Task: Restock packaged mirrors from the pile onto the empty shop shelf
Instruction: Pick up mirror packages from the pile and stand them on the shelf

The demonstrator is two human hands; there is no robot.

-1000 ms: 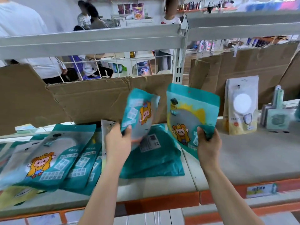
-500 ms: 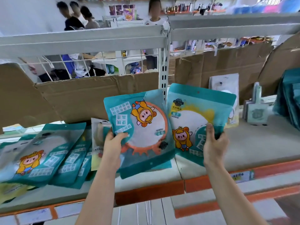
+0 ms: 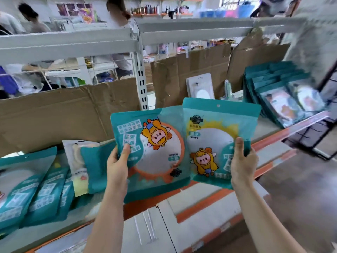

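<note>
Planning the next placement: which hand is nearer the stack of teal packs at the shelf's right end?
Right. The right hand, gripping the upright pack, is left of the stack; the left hand, gripping the upside-down pack, is farther left.

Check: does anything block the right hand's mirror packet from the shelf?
Nothing visible does. The right hand holds the mirror packet before bare shelf; the white packet stands farther back, the teal stack off right.
</note>
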